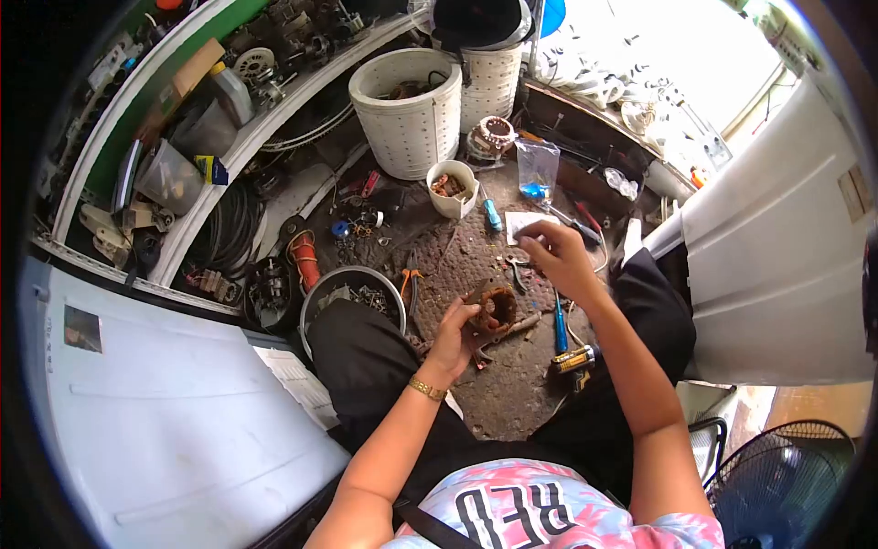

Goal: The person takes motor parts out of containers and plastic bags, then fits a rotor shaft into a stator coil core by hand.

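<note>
My left hand (448, 340) grips the side of a rusty motor stator (499, 309), whose round bore faces up. Reddish copper-coloured bits hang from its lower side. My right hand (560, 258) is raised above and to the right of the stator, its fingers curled and pressed together. Whatever may be in those fingers is too small to make out. Just beyond it lies a white square piece (519, 222). On the floor near the stator are pliers (518, 274) and a blue-handled screwdriver (560, 329). Another screwdriver (493, 214) with a light-blue handle lies farther off.
A small white tub (440, 206) holds copper scraps. Behind it stands a large perforated drum (402, 137). A metal basin (311, 343) of small parts sits by my left knee, with orange-handled pliers (412, 284) alongside. White panels flank both sides; a fan (782, 485) stands at lower right.
</note>
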Demonstrator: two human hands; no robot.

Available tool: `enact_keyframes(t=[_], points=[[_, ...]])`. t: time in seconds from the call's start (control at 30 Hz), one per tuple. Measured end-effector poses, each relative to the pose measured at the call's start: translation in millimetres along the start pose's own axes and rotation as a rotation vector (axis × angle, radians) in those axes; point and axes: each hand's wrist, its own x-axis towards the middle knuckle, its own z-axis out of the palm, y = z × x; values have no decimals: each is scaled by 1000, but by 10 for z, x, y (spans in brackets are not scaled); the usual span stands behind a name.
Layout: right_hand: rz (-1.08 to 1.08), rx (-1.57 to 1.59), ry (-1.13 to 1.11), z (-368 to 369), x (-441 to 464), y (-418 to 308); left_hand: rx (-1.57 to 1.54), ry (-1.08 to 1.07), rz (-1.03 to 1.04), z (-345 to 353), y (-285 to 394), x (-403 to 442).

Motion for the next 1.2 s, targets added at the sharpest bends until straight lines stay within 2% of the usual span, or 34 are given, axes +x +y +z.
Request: enact_keyframes(t=[0.13,0.2,0.27,0.33,0.43,0.57,0.67,0.7,0.8,0.83,0.9,0.93,0.97,1.0,1.03,1.1,1.13,1.2], points=[[194,189,37,12,-380,337,2,-9,27,111,-47,-87],[194,263,65,120,-530,373,8,-25,52,110,-113,-69],[233,213,-16,178,-650,343,47,-33,69,161,-102,-58],[195,236,-4,262,-698,434,117,-30,69,255,-46,-80],[351,394,-78,298,-652,642,137,-47,52,315,24,-22],[516,496,-93,215,-278,666,371,-61,108,205,151,433],[481,368,-100,110,206,706,850,-32,346,-272,24,1169],[421,316,-81,73,422,723,1117,71,418,-334,62,1289],[197,100,-35,-53,1268,964,1595,123,450,-773,109,1819],[-8,-43,43,-82,1602,977,1689,182,551,-988,45,1972],[-111,-219,69,-111,2331,950,1899,252,527,-1231,54,2152],[-151,-186,80,-94,2661,768,1951,219,475,-1476,-3,2319],[-234,-258,77,-60,3089,843,1986,205,453,-1664,-41,2411],[-222,-418,99,5,3400,620,2019,188,426,-1835,-79,2483],[-367,-470,109,86,3784,643,2017,171,385,-1943,-83,2498],[-482,-630,33,298,4464,695,2003,134,294,-2115,-150,2463],[-488,-756,-85,385,4696,638,2035,119,325,-2201,-220,2445],[-614,-941,-173,603,5238,831,2102,93,403,-2299,-331,2469]])
